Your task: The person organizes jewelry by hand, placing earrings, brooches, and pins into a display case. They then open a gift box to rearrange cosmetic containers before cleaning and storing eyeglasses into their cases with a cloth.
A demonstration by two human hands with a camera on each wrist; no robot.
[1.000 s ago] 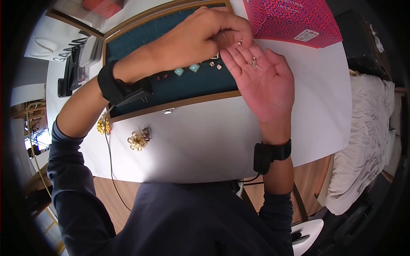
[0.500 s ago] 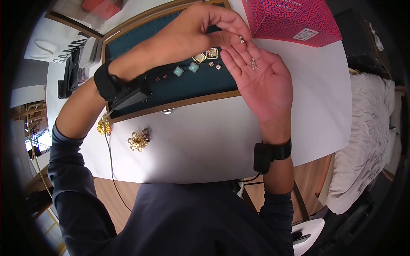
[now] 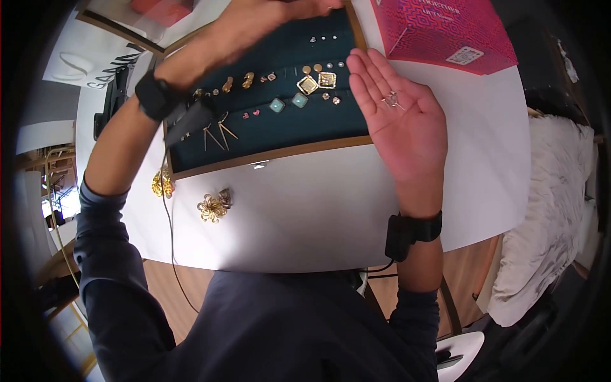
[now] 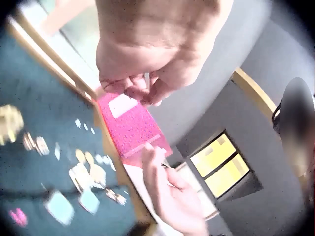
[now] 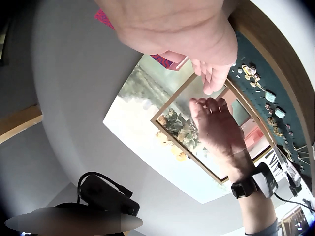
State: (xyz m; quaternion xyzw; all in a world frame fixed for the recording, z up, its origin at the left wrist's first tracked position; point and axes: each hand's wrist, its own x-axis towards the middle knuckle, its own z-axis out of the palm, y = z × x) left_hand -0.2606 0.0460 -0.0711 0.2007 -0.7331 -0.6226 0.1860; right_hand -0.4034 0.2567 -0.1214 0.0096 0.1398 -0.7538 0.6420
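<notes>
My left hand [image 3: 264, 14] is raised over the far part of a wooden jewelry case [image 3: 273, 156]. Its fingers are curled with thumb and fingertips together in the left wrist view, around a small stud earring that the hand hides. Palm up beside the case, my right hand [image 3: 407, 124] lies flat, a sparkling earring [image 3: 392, 100] resting on it. Rows of earrings fill the teal lining: turquoise square earrings [image 3: 300, 100], gold square earrings [image 3: 326, 80], pink heart studs [image 3: 256, 112], long gold bar earrings [image 3: 223, 132] and small studs [image 3: 323, 38].
A pink and purple patterned box [image 3: 445, 32] stands right of the case. In front, on the white table [image 3: 305, 210], are a gold flower-like ornament [image 3: 213, 205] and another gold piece [image 3: 162, 183]. The case's framed lid [image 3: 121, 28] stands raised behind. A cable [image 3: 170, 235] hangs off the front edge.
My left hand has pinched a small earring from the right fingertips and moved up and left, away over the case, uncovering more rows. The right hand stays palm up with its earring.
</notes>
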